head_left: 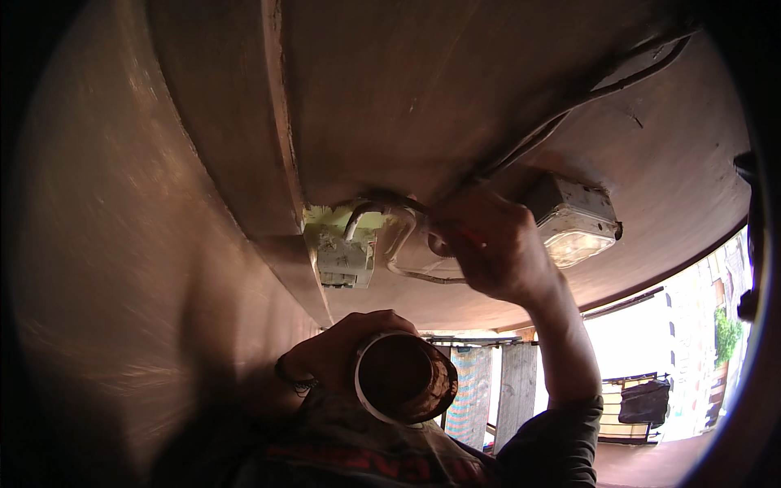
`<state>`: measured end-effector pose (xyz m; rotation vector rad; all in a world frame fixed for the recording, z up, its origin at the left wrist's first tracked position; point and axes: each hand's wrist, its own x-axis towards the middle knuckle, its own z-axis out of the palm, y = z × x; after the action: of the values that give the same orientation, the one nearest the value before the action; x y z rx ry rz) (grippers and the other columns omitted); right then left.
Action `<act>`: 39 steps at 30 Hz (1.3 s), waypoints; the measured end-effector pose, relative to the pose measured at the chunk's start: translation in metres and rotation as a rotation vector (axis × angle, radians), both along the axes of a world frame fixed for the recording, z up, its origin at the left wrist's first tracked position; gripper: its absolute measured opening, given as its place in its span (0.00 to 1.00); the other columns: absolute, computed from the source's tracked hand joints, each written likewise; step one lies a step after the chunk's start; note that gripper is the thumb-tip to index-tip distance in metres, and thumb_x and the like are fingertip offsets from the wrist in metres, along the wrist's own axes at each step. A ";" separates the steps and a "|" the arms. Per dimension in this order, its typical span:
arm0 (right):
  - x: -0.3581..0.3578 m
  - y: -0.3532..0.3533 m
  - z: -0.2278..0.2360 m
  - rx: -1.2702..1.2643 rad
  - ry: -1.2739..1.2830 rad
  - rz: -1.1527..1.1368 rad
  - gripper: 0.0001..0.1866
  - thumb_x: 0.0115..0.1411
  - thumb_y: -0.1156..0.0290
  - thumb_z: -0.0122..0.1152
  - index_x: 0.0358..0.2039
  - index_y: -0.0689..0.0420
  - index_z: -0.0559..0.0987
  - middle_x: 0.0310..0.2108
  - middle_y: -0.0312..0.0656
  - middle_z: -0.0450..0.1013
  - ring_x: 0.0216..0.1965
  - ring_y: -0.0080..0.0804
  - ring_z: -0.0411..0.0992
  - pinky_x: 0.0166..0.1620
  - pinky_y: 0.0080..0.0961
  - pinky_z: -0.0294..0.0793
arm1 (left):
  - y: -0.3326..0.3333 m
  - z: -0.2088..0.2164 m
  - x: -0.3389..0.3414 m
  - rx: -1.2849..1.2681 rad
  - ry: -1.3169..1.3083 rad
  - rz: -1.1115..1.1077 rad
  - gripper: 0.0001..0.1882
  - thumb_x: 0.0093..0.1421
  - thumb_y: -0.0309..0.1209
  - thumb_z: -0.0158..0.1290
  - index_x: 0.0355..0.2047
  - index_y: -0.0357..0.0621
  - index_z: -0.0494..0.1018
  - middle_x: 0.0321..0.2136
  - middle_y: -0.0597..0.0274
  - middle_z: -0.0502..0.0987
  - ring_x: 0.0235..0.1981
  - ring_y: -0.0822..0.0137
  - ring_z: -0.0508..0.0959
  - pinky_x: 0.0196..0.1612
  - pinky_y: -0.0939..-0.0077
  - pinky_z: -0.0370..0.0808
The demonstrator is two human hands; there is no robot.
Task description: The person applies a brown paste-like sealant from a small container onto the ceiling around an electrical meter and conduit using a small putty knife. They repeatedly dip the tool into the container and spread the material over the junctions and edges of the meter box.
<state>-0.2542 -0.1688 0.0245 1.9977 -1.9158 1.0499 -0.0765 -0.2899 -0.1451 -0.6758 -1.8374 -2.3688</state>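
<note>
My left hand is closed round the side of an open round can, held in front of my chest with its mouth toward me. The inside looks dark brown. My right hand is raised to the brown surface, its fingers closed; whatever they grip is hidden in shadow. Just left of those fingers, a pale cable loops out from a grey box. Around the box's upper edge shows a light green patch, unlike the brown around it.
A boxy lamp with a glass front is fixed right of my right hand. Dark cables run along the brown surface toward the upper right. A raised seam crosses it at left. Wooden boards and a bright opening lie beyond.
</note>
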 end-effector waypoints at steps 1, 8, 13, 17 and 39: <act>0.000 0.000 0.003 0.044 0.001 -0.037 0.06 0.55 0.83 0.63 0.34 0.63 0.82 0.32 0.44 0.78 0.29 0.33 0.80 0.32 0.26 0.81 | -0.002 0.000 0.001 -0.012 0.014 0.026 0.47 0.37 0.41 0.76 0.56 0.39 0.68 0.51 0.55 0.75 0.52 0.62 0.77 0.54 0.66 0.74; 0.006 -0.019 0.005 0.063 0.079 0.094 0.10 0.53 0.82 0.65 0.37 0.61 0.79 0.31 0.44 0.77 0.27 0.41 0.78 0.29 0.30 0.78 | -0.017 0.007 0.005 -0.001 0.039 0.051 0.46 0.37 0.42 0.76 0.55 0.38 0.69 0.50 0.54 0.75 0.51 0.61 0.78 0.54 0.66 0.74; -0.003 0.002 0.003 0.071 -0.089 -0.133 0.07 0.54 0.80 0.68 0.35 0.61 0.81 0.33 0.42 0.78 0.34 0.31 0.80 0.33 0.24 0.80 | -0.026 0.012 0.007 0.066 -0.020 0.044 0.48 0.35 0.44 0.77 0.56 0.38 0.69 0.51 0.54 0.75 0.52 0.61 0.77 0.55 0.66 0.74; -0.007 0.011 -0.020 -0.091 -0.041 -0.132 0.07 0.54 0.80 0.66 0.35 0.59 0.81 0.29 0.43 0.77 0.28 0.35 0.78 0.31 0.28 0.78 | -0.032 0.013 0.008 0.111 -0.005 0.016 0.50 0.36 0.44 0.77 0.58 0.37 0.68 0.52 0.54 0.74 0.53 0.62 0.77 0.56 0.65 0.73; 0.012 0.035 -0.086 -0.279 -0.105 -0.304 0.09 0.53 0.85 0.65 0.34 0.60 0.79 0.32 0.42 0.77 0.30 0.36 0.78 0.32 0.28 0.78 | -0.040 -0.004 -0.002 0.113 0.194 0.158 0.32 0.62 0.48 0.56 0.52 0.28 0.70 0.50 0.41 0.73 0.50 0.52 0.78 0.49 0.62 0.80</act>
<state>-0.2420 -0.1339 -0.0613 1.4763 -1.9197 1.2732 -0.0784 -0.3300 -0.1491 -0.6924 -1.6026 -2.2025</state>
